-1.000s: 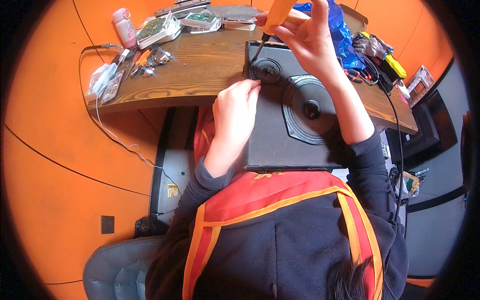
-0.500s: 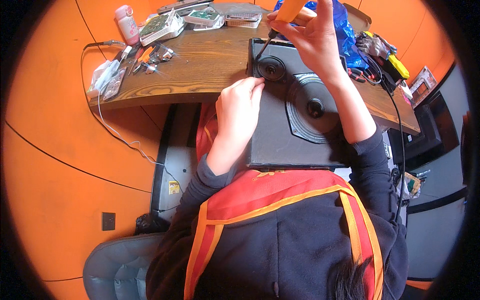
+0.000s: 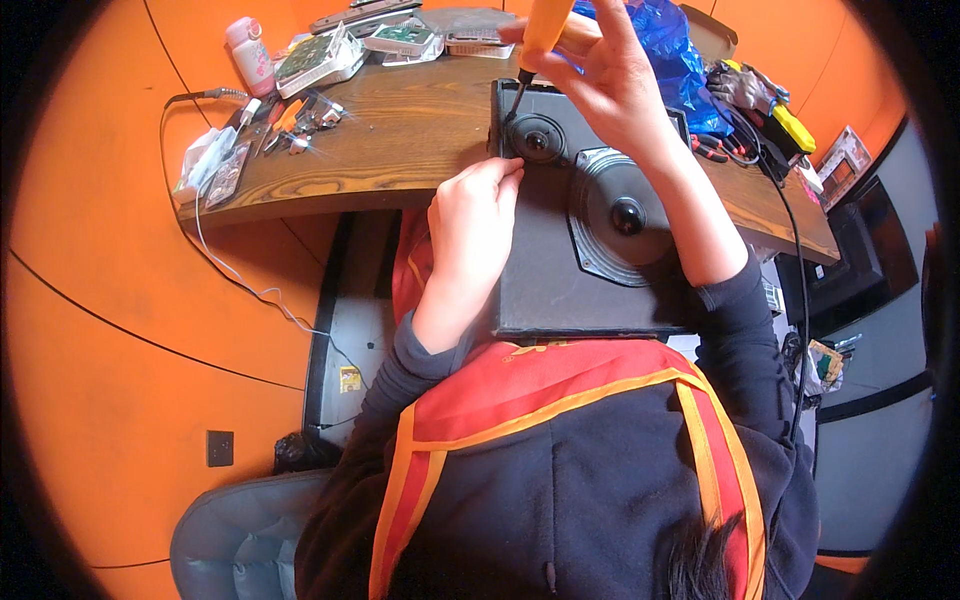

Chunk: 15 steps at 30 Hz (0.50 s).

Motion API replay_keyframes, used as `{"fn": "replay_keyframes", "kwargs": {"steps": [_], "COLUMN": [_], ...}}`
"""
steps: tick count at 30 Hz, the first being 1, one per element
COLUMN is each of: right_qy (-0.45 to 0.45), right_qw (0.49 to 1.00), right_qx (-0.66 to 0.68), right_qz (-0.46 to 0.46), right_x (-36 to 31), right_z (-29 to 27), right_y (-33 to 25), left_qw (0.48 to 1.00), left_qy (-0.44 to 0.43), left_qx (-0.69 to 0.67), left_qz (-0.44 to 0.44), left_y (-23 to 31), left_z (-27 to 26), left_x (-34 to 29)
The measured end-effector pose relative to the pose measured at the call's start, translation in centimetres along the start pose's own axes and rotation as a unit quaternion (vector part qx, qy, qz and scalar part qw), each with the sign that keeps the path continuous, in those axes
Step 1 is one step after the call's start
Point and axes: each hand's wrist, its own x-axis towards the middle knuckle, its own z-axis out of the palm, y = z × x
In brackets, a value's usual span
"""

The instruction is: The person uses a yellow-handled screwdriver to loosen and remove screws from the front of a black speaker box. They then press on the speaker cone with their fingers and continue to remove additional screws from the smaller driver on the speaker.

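Note:
A black speaker box leans against the table edge in front of me, with a large round woofer and a smaller tweeter in its face. My right hand grips the orange handle of a screwdriver. The dark shaft slants down and its tip meets the tweeter's upper left rim. At the tweeter's lower edge, my left hand has thumb and fingers pinched together; anything between them is too small or hidden to tell.
The wooden table bears a pink bottle, circuit boards in white trays, small tools and a phone-like device. To the right lie a blue plastic bag, gloves and a black cable.
My right hand and the screwdriver have moved slightly left and up in the picture, the handle now more upright. The tip stays on the tweeter's rim. My left hand remains pinched there.

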Motion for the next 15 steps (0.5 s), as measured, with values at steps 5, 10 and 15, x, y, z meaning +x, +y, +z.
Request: {"fn": "replay_keyframes", "kwargs": {"steps": [5, 10, 15], "right_qy": [0.028, 0.025, -0.082], "right_qw": [0.998, 0.997, 0.949], "right_qx": [0.057, -0.043, 0.215], "right_qz": [-0.005, -0.051, -0.215], "right_x": [-0.4, -2.7, -6.8], "right_z": [0.1, -0.6, 1.8], "right_y": [0.3, -4.8, -13.5], "left_qw": [0.999, 0.999, 1.000], "left_qy": [-0.016, 0.006, 0.004], "left_qx": [0.001, 0.035, 0.003], "left_qz": [-0.028, 0.037, 0.005], "left_y": [0.2, 0.1, 0.0], "left_z": [-0.1, -0.2, -0.1], "left_x": [-0.2, 0.2, -0.1]}}
